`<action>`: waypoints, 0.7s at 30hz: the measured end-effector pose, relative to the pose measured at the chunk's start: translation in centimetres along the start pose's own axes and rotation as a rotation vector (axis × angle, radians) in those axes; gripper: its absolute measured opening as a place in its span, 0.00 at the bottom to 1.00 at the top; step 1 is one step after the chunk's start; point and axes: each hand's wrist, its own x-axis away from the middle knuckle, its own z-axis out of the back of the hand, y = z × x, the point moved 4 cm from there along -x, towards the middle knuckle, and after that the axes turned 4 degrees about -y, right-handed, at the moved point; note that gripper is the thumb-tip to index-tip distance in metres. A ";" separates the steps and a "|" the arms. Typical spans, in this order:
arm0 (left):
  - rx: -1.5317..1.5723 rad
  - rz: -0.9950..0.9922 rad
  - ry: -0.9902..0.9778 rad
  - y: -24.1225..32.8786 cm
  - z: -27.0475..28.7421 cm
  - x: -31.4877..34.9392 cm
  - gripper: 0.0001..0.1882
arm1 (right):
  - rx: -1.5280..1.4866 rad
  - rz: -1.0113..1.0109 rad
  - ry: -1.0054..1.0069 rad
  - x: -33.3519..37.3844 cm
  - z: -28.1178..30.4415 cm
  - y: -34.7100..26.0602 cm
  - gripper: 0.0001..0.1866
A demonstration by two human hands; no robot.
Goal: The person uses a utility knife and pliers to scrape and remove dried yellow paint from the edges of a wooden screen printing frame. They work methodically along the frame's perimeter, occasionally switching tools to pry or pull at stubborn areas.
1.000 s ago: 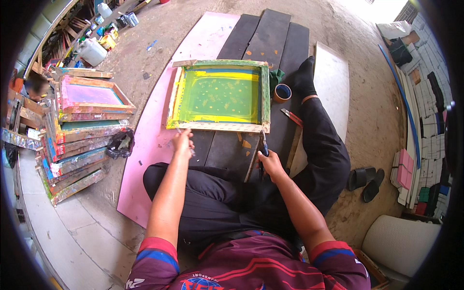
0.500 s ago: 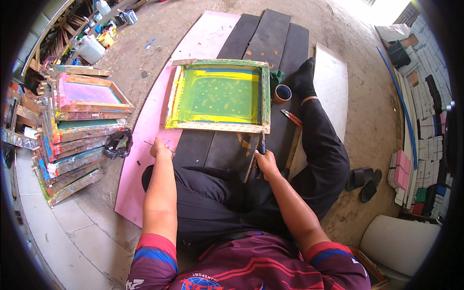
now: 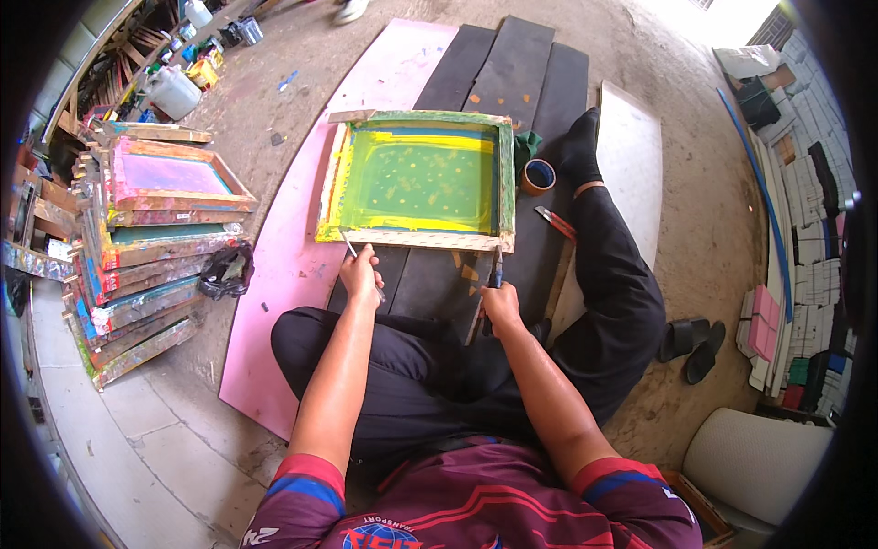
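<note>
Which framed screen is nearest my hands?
The yellow-and-green framed screen, just ahead of your left hand and right hand. The stack of frames sits farther left, its top screen pinkish-purple.

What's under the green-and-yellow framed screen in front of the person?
Black boards and, toward the left, a pink board show around the framed screen. Whatever lies directly beneath its frame and coloured panel is covered and cannot be seen.

The dusty brown floor has pale tiles near left; white stacks line the right; bright light shows far right.
</note>
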 end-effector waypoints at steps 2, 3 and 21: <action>-0.027 0.022 -0.044 -0.7 -1.0 1.1 0.13 | -0.027 0.009 -0.015 -0.8 0.3 0.9 0.11; -0.033 0.025 -0.067 -1.0 -1.4 1.5 0.13 | -0.040 0.017 -0.022 -1.2 0.5 1.4 0.10; -0.111 -0.003 -0.393 -3.6 -3.5 4.8 0.13 | -0.315 -0.031 -0.417 1.8 1.0 0.4 0.11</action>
